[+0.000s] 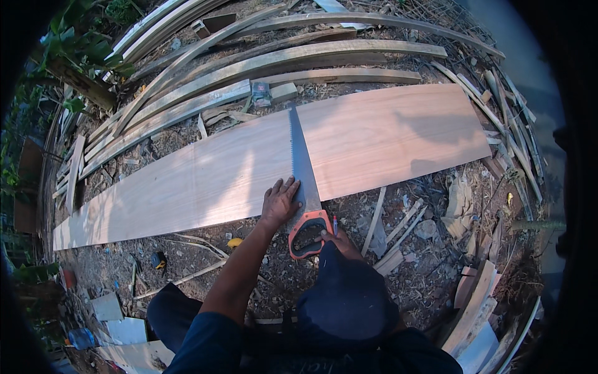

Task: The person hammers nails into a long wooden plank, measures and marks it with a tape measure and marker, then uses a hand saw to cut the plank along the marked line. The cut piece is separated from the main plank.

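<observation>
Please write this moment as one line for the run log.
left hand: open, on wooden panel, at handsaw blade | right hand: holds pen, by orange handle | handsaw: flat across wooden panel

An outdoor work yard: handsaw, timber beams, littered soil (leafy plants alongside).

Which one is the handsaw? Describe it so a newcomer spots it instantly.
Start at the long, pale wood sheeting spanning the middle of the view. Near its centre, by the left hand, a grey toothed blade crosses it. That is the handsaw, whose orange-and-black loop handle, past the near edge, sets it apart from the plain wood strips nearby.
</observation>
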A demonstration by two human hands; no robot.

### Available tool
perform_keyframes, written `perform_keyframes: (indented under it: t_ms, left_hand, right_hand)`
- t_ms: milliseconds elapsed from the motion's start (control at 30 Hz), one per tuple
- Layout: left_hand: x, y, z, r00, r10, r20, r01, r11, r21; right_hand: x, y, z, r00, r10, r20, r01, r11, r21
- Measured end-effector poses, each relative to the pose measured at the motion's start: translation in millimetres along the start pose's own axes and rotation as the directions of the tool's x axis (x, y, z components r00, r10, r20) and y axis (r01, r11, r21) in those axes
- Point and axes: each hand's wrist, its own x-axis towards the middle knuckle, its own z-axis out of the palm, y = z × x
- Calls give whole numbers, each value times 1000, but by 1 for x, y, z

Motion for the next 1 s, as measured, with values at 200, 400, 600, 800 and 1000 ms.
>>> perform_keyframes:
  t_ms: [200,400,600,800,1000]
  left_hand:
    - [0,-2,3,1000,9,-26,-9,1000,7]
    - [-1,-1,2,999,11,-33,-11,1000,-1]
    - [0,1,1,999,7,-40,-6,1000,20]
    - [1,1,0,1000,-7,-24,7,1000,27]
    - [3,1,-2,1000,-22,8,22,1000,7]
  right_hand:
    - [-3,-8,-3,992,99,80,-95,994,-55]
    - [3,-2,-8,984,167,65,-159,981,-109]
    - [5,5,-3,998,-52,22,53,995,-78]
    - [4,2,-4,999,0,46,4,997,-75]
    - [6,5,-9,989,110,104,-107,994,-30]
